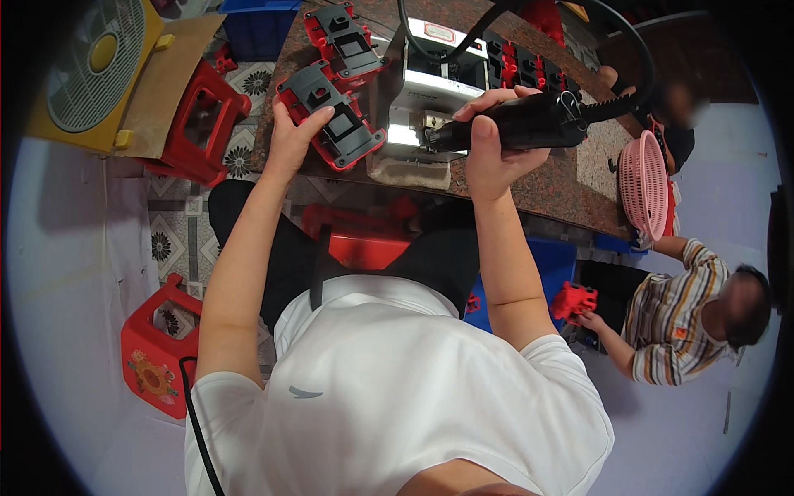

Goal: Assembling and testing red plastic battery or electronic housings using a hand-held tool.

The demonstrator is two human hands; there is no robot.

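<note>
Seen from the head camera: dark speckled stone worktop running from upper left toward the right, over a patterned tile floor. Two red-and-grey plastic housings on its left part: near housing under the left hand, fingers spread flat on its near-left edge, pressing rather than closing around it; far housing just behind, touching or nearly touching the first. One black power screwdriver lying level across the middle of the worktop, clenched in the right hand, tip pointing left at one metal machine block; contact between tip and block hard to make out. One black hose arcing from the tool's right end up and out of view. One row of further red-and-black parts behind the tool, count unclear, partly hidden by the hand and the cable. One pink basket on the right edge of the worktop. Two red stools on the floor at left: one far, one near. One yellow fan far left, cut off by the rim. One blue crate at the top, cropped. One other person's hand at lower right on a red part.
</note>
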